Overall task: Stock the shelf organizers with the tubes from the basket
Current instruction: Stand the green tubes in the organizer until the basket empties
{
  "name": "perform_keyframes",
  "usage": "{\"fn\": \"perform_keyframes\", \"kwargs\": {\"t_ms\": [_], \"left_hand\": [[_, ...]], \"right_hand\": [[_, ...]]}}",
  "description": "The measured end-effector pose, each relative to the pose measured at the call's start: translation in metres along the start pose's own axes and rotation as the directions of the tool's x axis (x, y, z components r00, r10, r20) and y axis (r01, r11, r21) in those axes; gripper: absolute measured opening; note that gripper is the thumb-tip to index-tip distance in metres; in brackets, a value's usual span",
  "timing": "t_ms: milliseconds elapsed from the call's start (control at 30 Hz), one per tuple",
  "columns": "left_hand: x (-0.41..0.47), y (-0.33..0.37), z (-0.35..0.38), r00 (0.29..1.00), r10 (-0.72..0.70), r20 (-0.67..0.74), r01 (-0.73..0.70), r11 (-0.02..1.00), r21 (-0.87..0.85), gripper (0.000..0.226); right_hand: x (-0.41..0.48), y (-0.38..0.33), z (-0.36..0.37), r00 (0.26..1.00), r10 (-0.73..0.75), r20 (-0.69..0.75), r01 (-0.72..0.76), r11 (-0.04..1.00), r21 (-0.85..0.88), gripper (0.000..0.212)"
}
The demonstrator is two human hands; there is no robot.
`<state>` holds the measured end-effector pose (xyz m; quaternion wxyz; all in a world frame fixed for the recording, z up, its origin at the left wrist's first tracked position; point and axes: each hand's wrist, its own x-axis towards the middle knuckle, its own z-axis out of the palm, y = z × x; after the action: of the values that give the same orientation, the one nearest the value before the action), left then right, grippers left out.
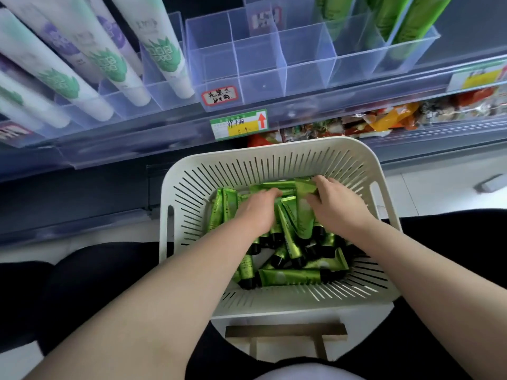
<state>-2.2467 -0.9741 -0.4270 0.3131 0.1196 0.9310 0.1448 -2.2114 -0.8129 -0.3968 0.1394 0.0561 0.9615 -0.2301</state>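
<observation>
The left grip (259, 212) and right grip (333, 207) were laid fingers-down on the glossy green tubes (290, 277); whether either was clamped on one could not be told. The soft-bodied, black-capped tubes were heaped in the white slotted plastic basket (274, 157). The clear rigid organizer (236, 50), upper centre, was seen mostly unfilled, so stocking was judged barely begun.

The shelf (137, 139) carries clear organizers (260, 69) side by side.

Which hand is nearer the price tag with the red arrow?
Left. The left hand sits below the price tag, among the green tubes; the right hand lies farther right.
</observation>
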Motion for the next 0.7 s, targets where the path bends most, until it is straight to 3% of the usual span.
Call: {"fn": "perform_keyframes", "kwargs": {"t_ms": [133, 233, 333, 467, 633, 700], "left_hand": [[0.009, 0.015, 0.006, 0.987, -0.074, 0.146, 0.059, 0.993, 0.101, 0.087], [0.013, 0.017, 0.009, 0.983, -0.104, 0.152, 0.087, 0.99, 0.113, 0.08], [0.013, 0.017, 0.009, 0.988, -0.104, 0.113, 0.102, 0.994, 0.028, 0.046], [0.015, 0.016, 0.009, 0.986, -0.157, -0.05, 0.149, 0.978, -0.148, 0.004], [0.003, 0.017, 0.007, 0.967, -0.247, -0.056, 0.21, 0.907, -0.365, 0.042], [-0.007, 0.015, 0.003, 0.975, -0.211, -0.07, 0.164, 0.895, -0.415, 0.043]], "right_hand": [[-0.009, 0.003, -0.002, 1.0, -0.015, -0.008, 0.016, 0.996, 0.088, 0.03], [-0.01, 0.006, -0.004, 1.0, 0.01, -0.018, -0.008, 0.993, 0.119, 0.028], [-0.009, 0.008, -0.009, 0.998, 0.028, -0.049, -0.022, 0.994, 0.112, 0.024], [-0.009, 0.005, -0.015, 0.997, 0.02, -0.073, -0.01, 0.99, 0.139, 0.017], [-0.012, 0.002, -0.019, 0.996, -0.02, -0.085, 0.032, 0.989, 0.142, 0.012], [-0.016, 0.0, -0.023, 0.994, -0.041, -0.096, 0.053, 0.991, 0.126, 0.013]]}}
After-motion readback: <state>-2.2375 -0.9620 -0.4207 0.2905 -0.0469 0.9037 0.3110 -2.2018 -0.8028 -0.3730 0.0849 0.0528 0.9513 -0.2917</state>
